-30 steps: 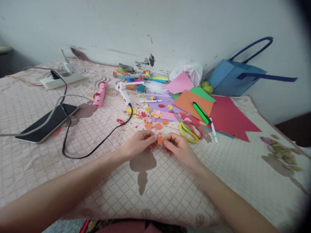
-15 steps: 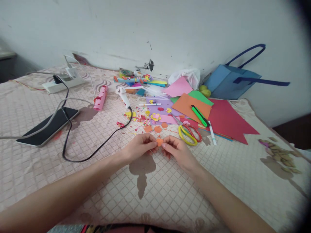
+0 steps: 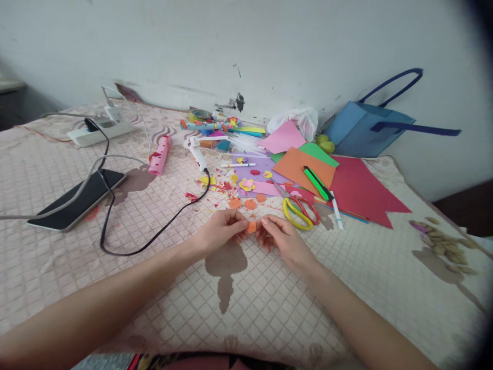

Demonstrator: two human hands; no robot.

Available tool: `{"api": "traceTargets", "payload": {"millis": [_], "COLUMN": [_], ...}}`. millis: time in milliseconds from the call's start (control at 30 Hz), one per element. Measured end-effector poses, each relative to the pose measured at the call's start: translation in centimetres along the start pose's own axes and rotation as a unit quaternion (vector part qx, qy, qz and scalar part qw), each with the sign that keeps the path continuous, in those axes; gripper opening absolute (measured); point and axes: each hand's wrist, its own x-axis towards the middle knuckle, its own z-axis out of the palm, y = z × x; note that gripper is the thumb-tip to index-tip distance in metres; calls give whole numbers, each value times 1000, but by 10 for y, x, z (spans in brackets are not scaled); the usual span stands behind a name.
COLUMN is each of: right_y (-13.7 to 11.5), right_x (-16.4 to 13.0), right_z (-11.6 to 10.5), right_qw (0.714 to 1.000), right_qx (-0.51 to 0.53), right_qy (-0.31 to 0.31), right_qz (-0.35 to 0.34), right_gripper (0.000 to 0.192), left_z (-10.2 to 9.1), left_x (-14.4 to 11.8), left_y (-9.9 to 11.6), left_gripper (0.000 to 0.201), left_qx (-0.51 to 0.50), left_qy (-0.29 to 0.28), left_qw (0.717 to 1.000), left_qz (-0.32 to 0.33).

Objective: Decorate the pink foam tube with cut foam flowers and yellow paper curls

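Note:
Between finger and thumb, my left hand [image 3: 225,228] pinches a small orange foam or paper piece [image 3: 251,227]. My right hand [image 3: 279,236] is at the piece's right edge, its thumb drawn in against the curled fingers. Whether those fingertips still grip the edge is hidden. Just beyond the hands lie loose orange cutouts [image 3: 250,204]. Scissors [image 3: 298,211] with yellow and red handles rest to the right of them. A yellow and pink flower [image 3: 247,184] sits on a purple sheet [image 3: 260,166] behind.
A white glue gun [image 3: 197,155] trails a black cord [image 3: 154,239] across the left side. A tablet-like device [image 3: 79,200] and a power strip [image 3: 100,132] lie farther left. Coloured sheets [image 3: 362,190], a green cutter [image 3: 316,183] and a blue bag [image 3: 367,128] are on the right.
My right thumb has shifted slightly right, away from the orange piece, leaving more of it showing. My left hand keeps its pinch in nearly the same place.

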Motion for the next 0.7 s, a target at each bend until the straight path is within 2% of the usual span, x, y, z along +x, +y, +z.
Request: {"api": "traceTargets", "payload": {"millis": [67,200,333,533,700], "right_y": [0,2,3,1,0], "right_x": [0,0,1,0,0], "right_z": [-1,-2,-3,-3,-3], "right_qw": [1000,999,999,996,996], "right_qx": [3,-27,-42,-81,-89], "right_qy": [-4,-28,3,13,-1], "right_qz": [4,-10,-17,-32,-27], "right_gripper": [29,18,15,15,18], "left_z": [0,1,1,2,1], "left_x": [0,-1,-2,-2,-2], "left_y": [0,1,2,5,4], "left_gripper": [20,20,19,22,22], "left_qx": [-2,-5,-8,-21,5], "left_qy": [5,9,-5,0,-16], "left_qw": [1000,1000,1000,998,1000], "left_qz": [-4,-5,-26,-56,-21]}}
